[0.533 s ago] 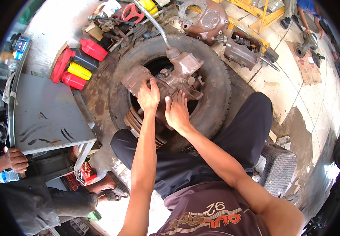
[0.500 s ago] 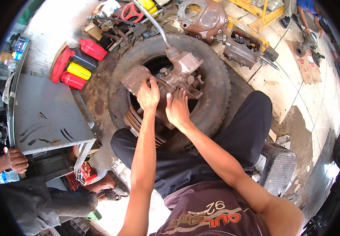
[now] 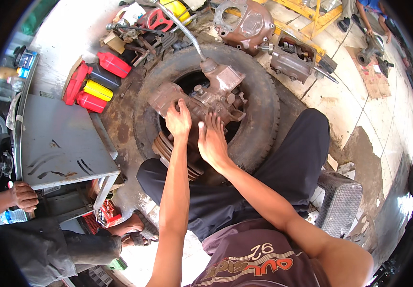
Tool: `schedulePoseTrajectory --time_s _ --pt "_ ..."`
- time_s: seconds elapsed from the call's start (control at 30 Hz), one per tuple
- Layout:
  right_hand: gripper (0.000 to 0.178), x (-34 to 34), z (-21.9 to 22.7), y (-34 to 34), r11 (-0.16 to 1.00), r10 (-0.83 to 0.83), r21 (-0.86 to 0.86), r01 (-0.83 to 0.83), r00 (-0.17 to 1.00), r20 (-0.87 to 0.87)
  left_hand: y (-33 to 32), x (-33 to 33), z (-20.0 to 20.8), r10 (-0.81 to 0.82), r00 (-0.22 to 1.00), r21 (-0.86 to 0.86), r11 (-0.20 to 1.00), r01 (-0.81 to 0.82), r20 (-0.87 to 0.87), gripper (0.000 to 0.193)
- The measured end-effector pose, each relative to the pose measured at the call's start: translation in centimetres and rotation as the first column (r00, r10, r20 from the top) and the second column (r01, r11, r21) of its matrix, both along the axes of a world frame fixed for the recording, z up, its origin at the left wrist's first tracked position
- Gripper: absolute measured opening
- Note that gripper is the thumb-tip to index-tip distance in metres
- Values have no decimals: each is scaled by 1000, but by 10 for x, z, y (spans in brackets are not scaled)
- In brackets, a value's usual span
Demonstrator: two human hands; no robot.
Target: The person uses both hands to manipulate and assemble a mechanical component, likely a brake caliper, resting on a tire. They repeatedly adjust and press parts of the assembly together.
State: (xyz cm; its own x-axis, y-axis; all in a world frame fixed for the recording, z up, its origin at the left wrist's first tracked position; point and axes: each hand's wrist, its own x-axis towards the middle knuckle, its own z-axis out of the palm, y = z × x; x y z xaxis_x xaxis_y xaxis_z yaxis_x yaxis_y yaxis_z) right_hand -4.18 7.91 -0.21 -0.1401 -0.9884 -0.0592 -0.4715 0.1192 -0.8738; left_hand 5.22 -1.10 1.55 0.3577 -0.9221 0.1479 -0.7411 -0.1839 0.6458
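A brown, greasy gearbox housing (image 3: pixel 223 79) with a long bent lever (image 3: pixel 185 31) rests on a large tyre (image 3: pixel 259 119) lying flat between my knees. My left hand (image 3: pixel 178 122) is on the left block of the housing, thumb raised and fingers bent against the metal, partly hidden. Beside it, my right hand (image 3: pixel 212 143) lies with fingers stretched out and together, its fingertips at the middle of the housing. Under my left wrist a ribbed round metal part (image 3: pixel 164 147) shows at the near left of the tyre opening.
A grey metal bench (image 3: pixel 63 138) stands at left, a person's hand (image 3: pixel 24 196) at its corner. Red, black and yellow containers (image 3: pixel 96 90) lie beyond it. At the far side are a bell-shaped casing (image 3: pixel 247 24) and an open gear case (image 3: pixel 290 62). A textured box (image 3: pixel 339 203) stands at right.
My right hand has slid slightly left and nearer to me, its fingers straighter. My left hand stays at the housing's left block. The whole view has shifted a little.
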Motion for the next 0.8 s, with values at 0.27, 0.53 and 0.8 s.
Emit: schedulePoseTrajectory --time_s 0.27,0.53,0.8 --pt "52 -59 -2 8 968 -249 41 246 947 201 1 -1 2 10 1000 -61 998 -10 -7 47" --pt "58 -2 -20 -13 980 -179 61 190 973 -145 0 -6 3 5 1000 -27 1000 -4 13 49" --pt "45 -38 1 12 924 -335 -137 356 930 152 2 -1 0 26 1000 -47 999 -25 12 50"
